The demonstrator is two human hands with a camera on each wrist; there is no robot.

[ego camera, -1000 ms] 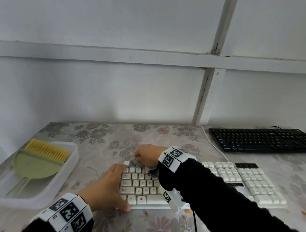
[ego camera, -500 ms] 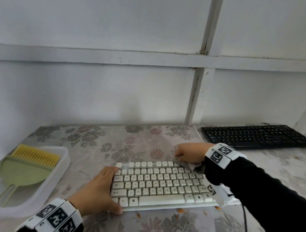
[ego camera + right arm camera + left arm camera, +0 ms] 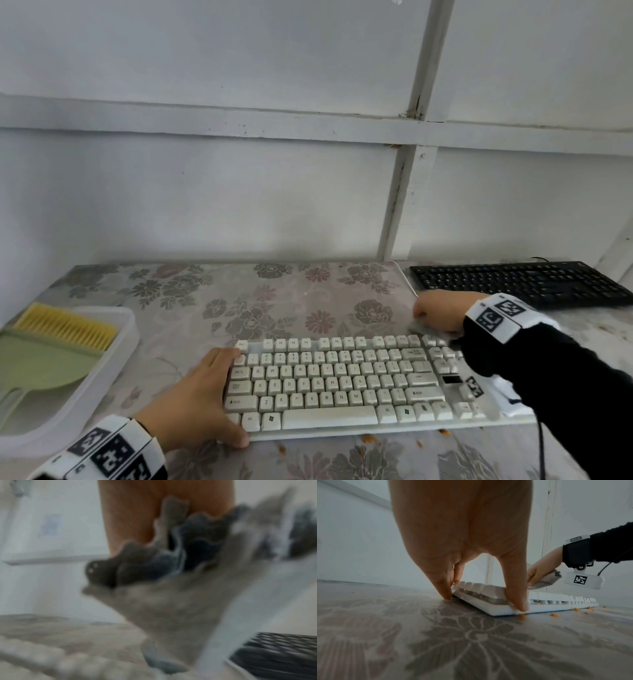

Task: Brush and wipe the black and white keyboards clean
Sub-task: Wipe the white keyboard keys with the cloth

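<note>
On the desk (image 3: 308,291), the left hand (image 3: 195,404) braces the light, rigid white keyboard (image 3: 342,383) with straight fingers; the right hand (image 3: 442,310) grips a soft cloth (image 3: 546,582) at its far edge.

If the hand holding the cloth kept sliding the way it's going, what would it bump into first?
Probably the black keyboard. The right hand with the cloth is at the white keyboard's far right corner, but depth is unclear.
</note>
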